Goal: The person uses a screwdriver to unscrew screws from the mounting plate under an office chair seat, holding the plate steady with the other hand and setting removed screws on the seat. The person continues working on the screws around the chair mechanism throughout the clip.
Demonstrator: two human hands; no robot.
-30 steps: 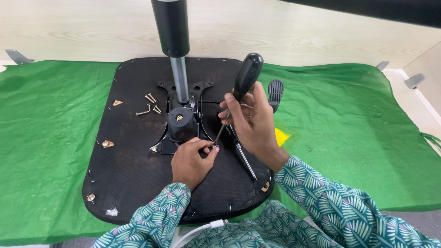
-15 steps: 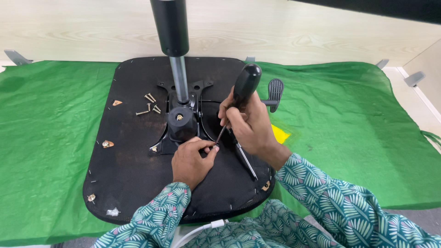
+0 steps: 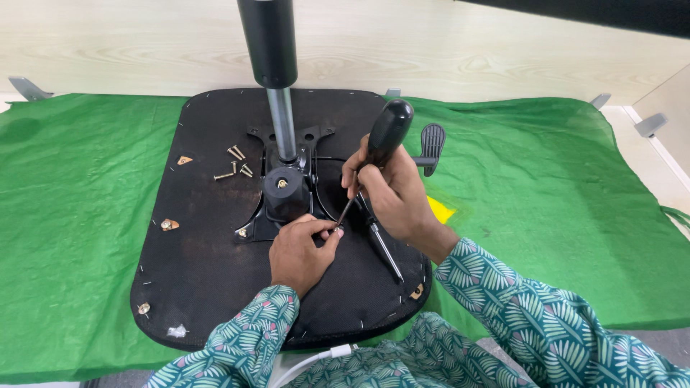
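right hand point(image 3: 392, 190) grips the screwdriver point(image 3: 377, 147) tip-down at the plate's point(image 3: 287, 194) 4 o'clock corner, left hand point(image 3: 302, 248) pinches a screw there; four screws point(image 3: 236, 164) loose at 10 o'clock, so mounting looks early.

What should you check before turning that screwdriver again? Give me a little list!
1. Screwdriver gripped firmly by right hand: ok.
2. Tip seated at the screw: cannot tell, the fingers hide it.
3. Left hand steadying at the tip: ok.
4. Spare screws lying within reach on the seat base: ok.
5. Seat base lying flat on the green cloth: ok.
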